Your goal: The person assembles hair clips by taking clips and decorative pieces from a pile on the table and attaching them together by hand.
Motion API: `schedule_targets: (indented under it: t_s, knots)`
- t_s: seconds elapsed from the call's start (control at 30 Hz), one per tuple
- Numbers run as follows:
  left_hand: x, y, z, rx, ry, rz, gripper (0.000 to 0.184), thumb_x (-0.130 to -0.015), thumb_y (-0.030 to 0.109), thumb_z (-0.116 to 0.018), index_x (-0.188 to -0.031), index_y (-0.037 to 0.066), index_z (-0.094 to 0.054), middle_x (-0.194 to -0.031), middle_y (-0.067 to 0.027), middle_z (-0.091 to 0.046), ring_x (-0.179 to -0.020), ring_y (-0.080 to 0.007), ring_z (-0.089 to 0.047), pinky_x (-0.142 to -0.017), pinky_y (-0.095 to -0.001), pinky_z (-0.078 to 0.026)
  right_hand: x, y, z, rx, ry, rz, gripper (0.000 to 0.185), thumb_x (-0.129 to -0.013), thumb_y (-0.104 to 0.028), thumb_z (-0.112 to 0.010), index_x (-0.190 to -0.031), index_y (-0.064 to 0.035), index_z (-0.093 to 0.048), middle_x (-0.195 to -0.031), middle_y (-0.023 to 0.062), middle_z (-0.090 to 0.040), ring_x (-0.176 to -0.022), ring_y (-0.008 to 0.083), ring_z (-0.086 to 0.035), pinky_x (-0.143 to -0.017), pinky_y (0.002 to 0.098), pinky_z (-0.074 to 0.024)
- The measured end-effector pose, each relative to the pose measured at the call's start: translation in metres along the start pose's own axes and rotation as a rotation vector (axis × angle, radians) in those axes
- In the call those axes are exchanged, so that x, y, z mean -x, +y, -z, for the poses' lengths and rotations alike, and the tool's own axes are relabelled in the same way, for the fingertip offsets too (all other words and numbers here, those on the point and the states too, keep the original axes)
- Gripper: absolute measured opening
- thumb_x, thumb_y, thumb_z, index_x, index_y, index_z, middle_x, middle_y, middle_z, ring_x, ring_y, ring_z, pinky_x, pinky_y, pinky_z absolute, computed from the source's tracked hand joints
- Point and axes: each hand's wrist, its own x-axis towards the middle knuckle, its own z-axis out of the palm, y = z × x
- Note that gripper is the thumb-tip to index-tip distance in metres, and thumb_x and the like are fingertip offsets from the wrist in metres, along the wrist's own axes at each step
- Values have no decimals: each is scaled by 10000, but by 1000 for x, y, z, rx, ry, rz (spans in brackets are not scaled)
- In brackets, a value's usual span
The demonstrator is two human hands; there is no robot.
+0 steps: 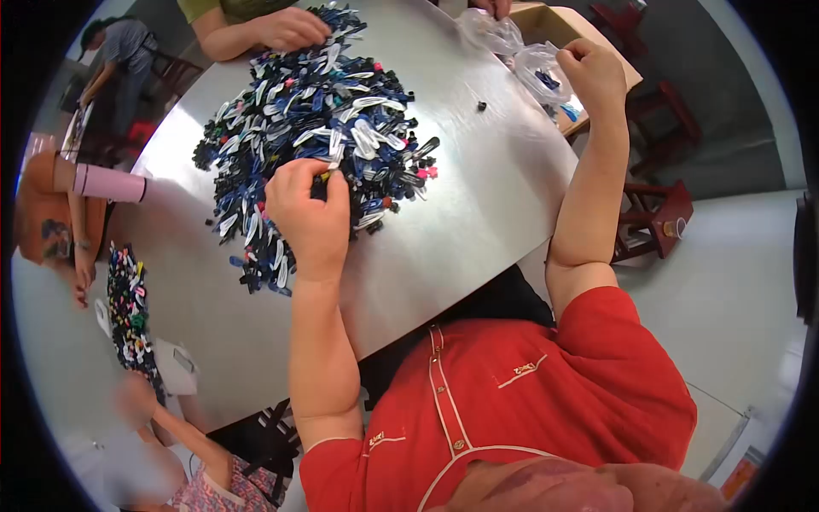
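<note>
A big heap of snap hair clips and small claw clips (299, 128), mostly black, navy and white, covers part of the metal table. My left hand (309, 209) is at the near side of this heap, thumb and forefinger pinched on a pale hair clip (335, 158). Further right, my right hand (600, 75) is closed in a fist at the edge of a clear plastic bag (539, 66). Dark clips (547, 79) show inside that bag. Whatever the right fingers grip is hidden.
The bag lies over an open cardboard box (589, 26) at the table's right edge. A co-worker's hand (294, 30) touches the heap's far side. Another clip pile (130, 316) lies left, with people around it. Red stools (670, 218) stand right.
</note>
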Motion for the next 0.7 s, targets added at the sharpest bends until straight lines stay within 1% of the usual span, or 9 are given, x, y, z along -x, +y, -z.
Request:
schedule_targets:
  t_s: [0.17,0.23,0.27,0.3,0.37,0.43,0.57,0.63,0.7]
  knots:
    - [-1,8,5,58,-39,80,89,-842,113,-713,-837,52,-648,-914,-74,-652,-915,-281,-580,-842,-391,-440,-8,21,-14,194,-70,-102,303,-888,-335,-661,-937,-49,-748,-775,136,-703,-676,237,-666,-672,365,-520]
    - [-3,13,11,96,-24,149,117,-889,135,-699,-852,34,-653,-916,-82,-652,-922,-280,-576,-849,-383,-441,-3,6,-22,-46,64,115,323,-911,-346,-682,-969,-34,-743,-764,106,-705,-697,197,-662,-673,324,-511]
    - [-3,12,13,167,-14,203,127,-899,143,-693,-862,27,-656,-920,-86,-653,-926,-277,-579,-856,-376,-441,0,-12,-22,-274,-17,182,282,-928,-287,-691,-1001,-18,-738,-742,57,-698,-704,161,-643,-674,278,-499]
    - [-4,10,15,238,-4,256,139,-909,150,-687,-872,20,-658,-924,-91,-655,-929,-274,-582,-863,-369,-442,9,-31,-23,-430,-86,198,197,-947,-178,-681,-1036,-10,-731,-841,47,-707,-774,129,-628,-717,252,-493]
    - [-3,11,17,379,4,341,166,-946,156,-658,-891,-1,-655,-920,-85,-649,-903,-236,-586,-847,-327,-451,24,-61,-36,-645,-206,540,177,-938,-110,-671,-1080,-18,-724,-962,75,-706,-869,144,-638,-777,269,-497]
    - [-3,15,19,544,-20,409,154,-946,136,-659,-889,-7,-648,-912,-81,-645,-874,-229,-583,-815,-317,-459,52,-100,-37,-751,-339,696,192,-922,-60,-662,-1102,-18,-714,-1014,95,-693,-941,164,-636,-824,281,-497]
    - [1,29,14,565,-66,316,140,-931,121,-677,-883,-7,-644,-906,-83,-645,-854,-231,-585,-795,-316,-469,96,-134,-49,-857,-518,742,167,-895,-49,-679,-1056,-20,-712,-917,95,-674,-839,207,-638,-749,312,-504]
    - [2,36,12,494,-81,156,134,-910,114,-699,-873,-1,-642,-898,-83,-645,-858,-230,-587,-802,-319,-472,97,-135,-51,-823,-576,800,150,-891,-46,-684,-1036,-20,-711,-888,95,-666,-801,212,-632,-718,321,-502]
    - [3,37,12,493,-90,174,126,-901,117,-710,-879,7,-653,-897,-83,-648,-867,-232,-586,-822,-323,-470,95,-132,-50,-863,-671,782,133,-877,-46,-696,-1007,-17,-708,-838,86,-649,-743,208,-615,-661,323,-483]
